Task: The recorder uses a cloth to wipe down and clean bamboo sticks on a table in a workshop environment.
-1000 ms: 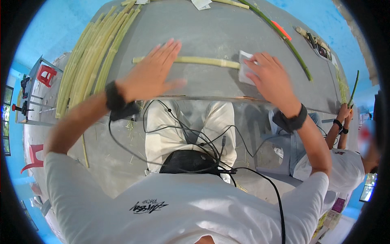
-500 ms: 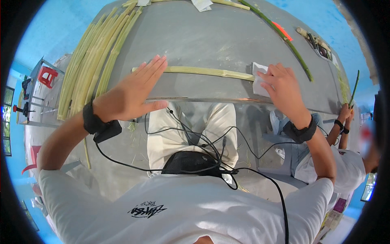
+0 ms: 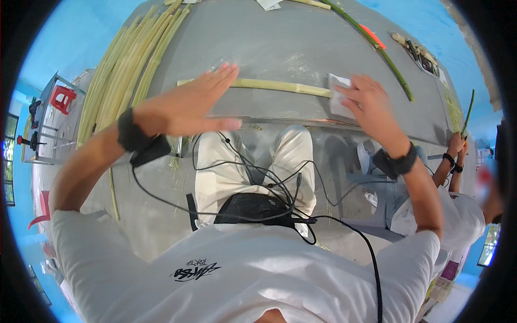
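Note:
A pale yellow-green bamboo stick (image 3: 269, 84), peeled and jointed, lies crosswise on the grey table near its front edge. My left hand (image 3: 194, 102) rests across its left part, palm down, fingers stretched out and thumb spread. At its right end my right hand (image 3: 369, 105) pinches a folded white sheet (image 3: 338, 99) that covers that end of the stick. Whether the sheet is paper or cloth I cannot tell.
Several long peeled sticks (image 3: 121, 75) lie in a bundle at the left. A green stalk (image 3: 382, 51) and an orange object (image 3: 371, 35) are at the far right. Black cables (image 3: 258, 177) hang over my lap. A co-worker's hands (image 3: 458, 148) hold a green stalk at the right.
My left hand has slid a little to the right over the stick. My right hand and the white sheet have shifted slightly left along it. The view has tilted a little.

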`<state>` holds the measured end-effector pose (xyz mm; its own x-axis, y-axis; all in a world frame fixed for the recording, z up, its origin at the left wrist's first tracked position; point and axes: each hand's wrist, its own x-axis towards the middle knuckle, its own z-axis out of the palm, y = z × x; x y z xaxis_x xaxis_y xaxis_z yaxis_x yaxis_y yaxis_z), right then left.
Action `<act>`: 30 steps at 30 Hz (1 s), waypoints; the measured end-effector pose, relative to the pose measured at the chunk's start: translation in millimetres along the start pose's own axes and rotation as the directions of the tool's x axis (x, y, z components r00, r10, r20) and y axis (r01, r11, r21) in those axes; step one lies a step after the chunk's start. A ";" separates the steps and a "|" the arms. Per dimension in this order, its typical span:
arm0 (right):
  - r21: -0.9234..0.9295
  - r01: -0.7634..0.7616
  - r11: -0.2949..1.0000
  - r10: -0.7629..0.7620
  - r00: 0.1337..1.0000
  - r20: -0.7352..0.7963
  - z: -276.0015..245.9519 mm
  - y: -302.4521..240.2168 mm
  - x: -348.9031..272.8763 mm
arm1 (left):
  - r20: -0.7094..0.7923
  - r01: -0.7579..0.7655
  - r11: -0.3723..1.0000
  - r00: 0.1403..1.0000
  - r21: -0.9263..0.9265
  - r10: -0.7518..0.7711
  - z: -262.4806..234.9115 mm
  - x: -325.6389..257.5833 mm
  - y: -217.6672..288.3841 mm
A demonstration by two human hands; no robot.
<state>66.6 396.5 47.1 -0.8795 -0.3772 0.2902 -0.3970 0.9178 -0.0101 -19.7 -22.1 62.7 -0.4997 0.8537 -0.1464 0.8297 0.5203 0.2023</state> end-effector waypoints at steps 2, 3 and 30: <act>-0.008 -0.044 0.999 0.045 0.996 0.075 -11.2 2.2 -9.4 | 0.018 0.006 1.000 1.000 0.004 -0.006 4.6 -16.8 13.3; -0.020 -0.058 0.998 0.060 0.993 0.102 -13.2 2.0 -11.4 | -0.009 0.004 0.999 1.000 0.048 -0.004 8.6 -21.2 17.9; -0.187 0.143 0.972 -0.131 0.988 0.076 11.9 -10.1 51.1 | -0.129 0.022 0.996 0.992 0.083 -0.011 22.5 74.9 10.9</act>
<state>22.5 366.4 50.6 -0.8373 -0.5026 0.2151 -0.4627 0.8611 0.2106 -42.5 47.0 32.2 -0.5365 0.8436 -0.0225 0.8365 0.5352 0.1176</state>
